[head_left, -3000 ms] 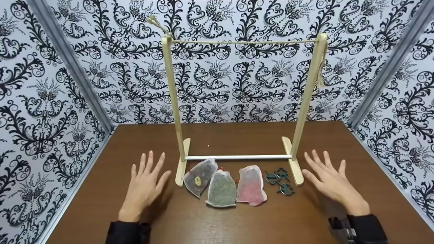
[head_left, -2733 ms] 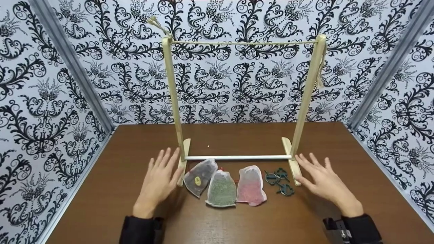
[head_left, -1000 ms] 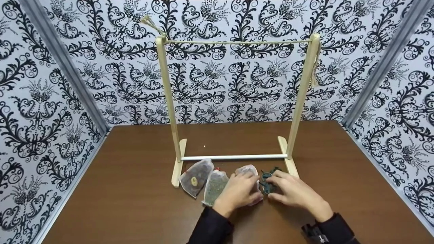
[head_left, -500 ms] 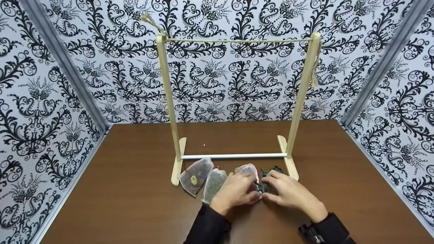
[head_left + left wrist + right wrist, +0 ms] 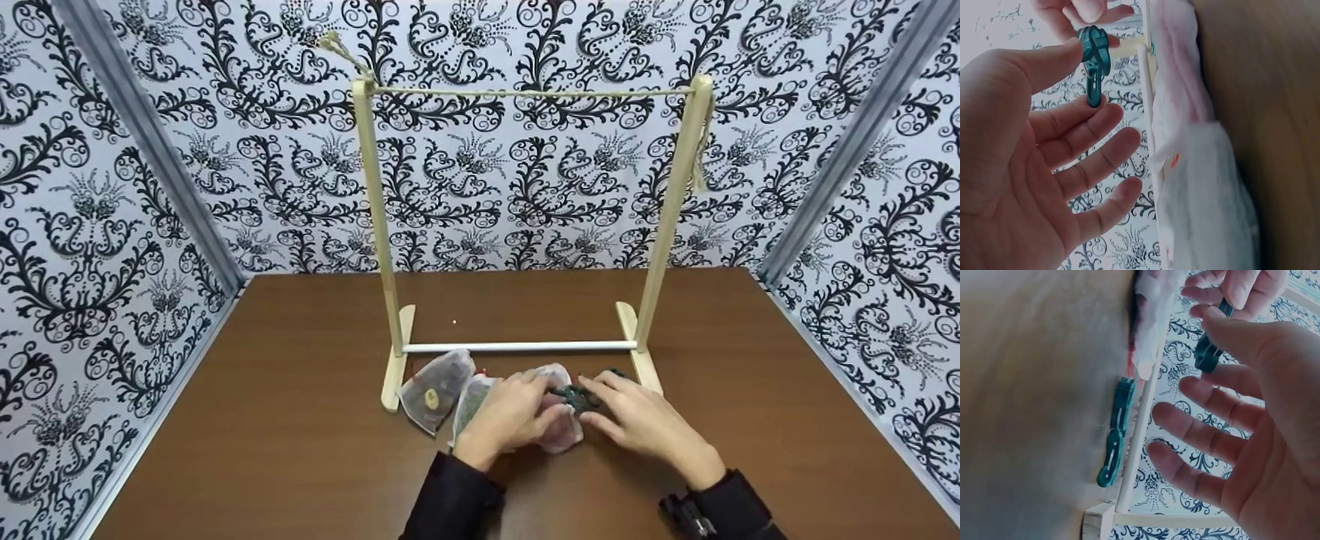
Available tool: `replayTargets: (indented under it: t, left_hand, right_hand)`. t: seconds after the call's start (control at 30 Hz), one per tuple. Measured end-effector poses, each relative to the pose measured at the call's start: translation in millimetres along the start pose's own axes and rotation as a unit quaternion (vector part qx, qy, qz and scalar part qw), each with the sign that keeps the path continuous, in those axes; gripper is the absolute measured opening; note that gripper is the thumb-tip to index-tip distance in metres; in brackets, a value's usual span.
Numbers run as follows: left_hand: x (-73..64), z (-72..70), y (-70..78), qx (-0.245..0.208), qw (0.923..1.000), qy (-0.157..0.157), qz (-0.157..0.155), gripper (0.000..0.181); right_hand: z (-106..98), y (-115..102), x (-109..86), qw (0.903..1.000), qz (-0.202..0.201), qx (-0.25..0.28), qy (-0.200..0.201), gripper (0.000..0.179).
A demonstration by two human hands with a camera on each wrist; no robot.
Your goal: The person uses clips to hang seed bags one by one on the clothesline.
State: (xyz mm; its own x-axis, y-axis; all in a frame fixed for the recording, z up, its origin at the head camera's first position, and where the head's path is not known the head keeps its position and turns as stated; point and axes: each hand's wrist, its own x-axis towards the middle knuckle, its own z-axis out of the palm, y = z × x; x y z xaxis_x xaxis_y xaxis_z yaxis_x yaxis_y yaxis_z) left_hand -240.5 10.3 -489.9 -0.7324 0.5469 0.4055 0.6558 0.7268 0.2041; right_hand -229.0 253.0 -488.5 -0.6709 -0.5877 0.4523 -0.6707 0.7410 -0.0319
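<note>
Between the thumb and fingers of my left hand (image 5: 504, 416) and my right hand (image 5: 643, 421) is a dark green plastic clip (image 5: 577, 397), held over the pink bag. Seen from the left wrist, the left thumb presses one side of the clip, with the index fingertip at its long end. My right thumb and index finger pinch its other side in the right wrist view. Below lies a mesh bag with pink contents (image 5: 564, 435), partly covered by the left hand. Two more green clips, one of them here (image 5: 1122, 405), lie on the table.
A mesh bag with a yellow spot (image 5: 437, 390) and one with green contents (image 5: 469, 401), partly hidden, lie further left. Behind them stands a wooden frame (image 5: 671, 217) with a white bottom bar (image 5: 517, 346) and a string (image 5: 525, 93) across the top. Patterned walls surround the brown table (image 5: 300, 420).
From beside the frame's feet, both hands have moved inward to the bags and clips. They have taken up one green clip and shifted it left, over the pink bag.
</note>
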Motion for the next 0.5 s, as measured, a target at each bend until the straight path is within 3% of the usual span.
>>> replayTargets:
  t: [0.27,0.5]
  left_hand:
    - [-10.2,-10.3,-21.8,0.002,0.9984,0.050,-0.027,0.036]
    - [-22.5,-21.5,-42.4,-0.042,0.9944,0.052,-0.082,0.036]
  right_hand:
    - [5.4,6.0,19.8,0.9968,0.072,0.024,-0.025,0.039]
    - [18.9,0.2,42.9,0.9828,0.153,0.081,-0.065,0.042]
